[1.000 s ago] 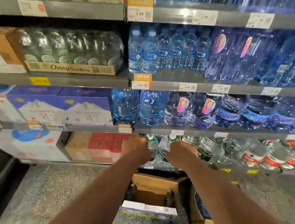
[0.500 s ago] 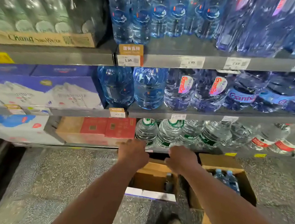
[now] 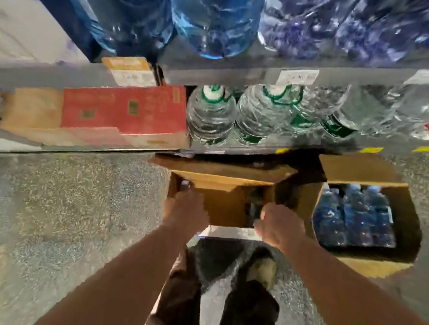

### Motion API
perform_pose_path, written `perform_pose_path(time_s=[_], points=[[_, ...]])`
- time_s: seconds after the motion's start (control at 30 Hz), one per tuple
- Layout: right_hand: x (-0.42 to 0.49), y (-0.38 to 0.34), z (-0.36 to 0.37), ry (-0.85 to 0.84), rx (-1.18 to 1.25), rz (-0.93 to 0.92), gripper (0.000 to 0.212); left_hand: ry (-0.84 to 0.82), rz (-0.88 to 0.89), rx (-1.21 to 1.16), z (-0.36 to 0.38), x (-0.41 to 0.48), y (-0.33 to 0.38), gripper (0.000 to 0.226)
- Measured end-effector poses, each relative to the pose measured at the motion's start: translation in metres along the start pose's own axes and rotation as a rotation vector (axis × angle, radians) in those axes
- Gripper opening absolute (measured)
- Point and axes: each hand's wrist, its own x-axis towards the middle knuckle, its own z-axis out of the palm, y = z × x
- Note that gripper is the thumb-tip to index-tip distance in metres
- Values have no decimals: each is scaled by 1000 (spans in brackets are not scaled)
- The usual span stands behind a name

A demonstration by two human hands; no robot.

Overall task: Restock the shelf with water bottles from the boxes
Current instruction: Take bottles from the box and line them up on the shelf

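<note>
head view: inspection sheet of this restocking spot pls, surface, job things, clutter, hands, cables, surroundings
surface: speckled floor, two open boxes standing on it
job's things: centre box, contents mostly hidden; right box packed with blue bottles; green-capped bottles on the bottom shelf
clutter: red carton beside them on that shelf
grippers: left hand and right hand reach into the centre box; grips too blurred to tell
cables: nothing seen
surroundings: large blue bottles on the shelf above; price tag on its edge

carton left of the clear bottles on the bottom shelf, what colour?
The carton is red, with brown cardboard at its left end; head view.
</note>
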Motion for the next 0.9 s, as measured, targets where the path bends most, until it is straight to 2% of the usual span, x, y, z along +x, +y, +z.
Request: perform_pose_path(time_s=[0.13,0.27,0.37,0.43,0.53,0.63,0.8,0.9], points=[[86,5,60,-17,81,78,18,-47,-49,-75,62,81,-25,33],[166,15,112,-62,99,160,17,-81,-182,-213,129,155,-50,42],[215,24,148,-70,123,214,33,-144,-267,-324,185,200,-63,41],[245,34,175,-105,204,263,34,-186,-356,-434,219,223,-68,42],[279,48,210,-141,349,392,33,-231,-500,-566,256,250,-75,62],[298,55,234,-98,473,498,48,-244,-585,-636,279,269,-81,83],[312,53,256,-84,724,559,74,-133,-629,-609,293,276,-72,79],[318,38,265,-124,863,564,86,-167,-627,-718,304,282,-74,83]])
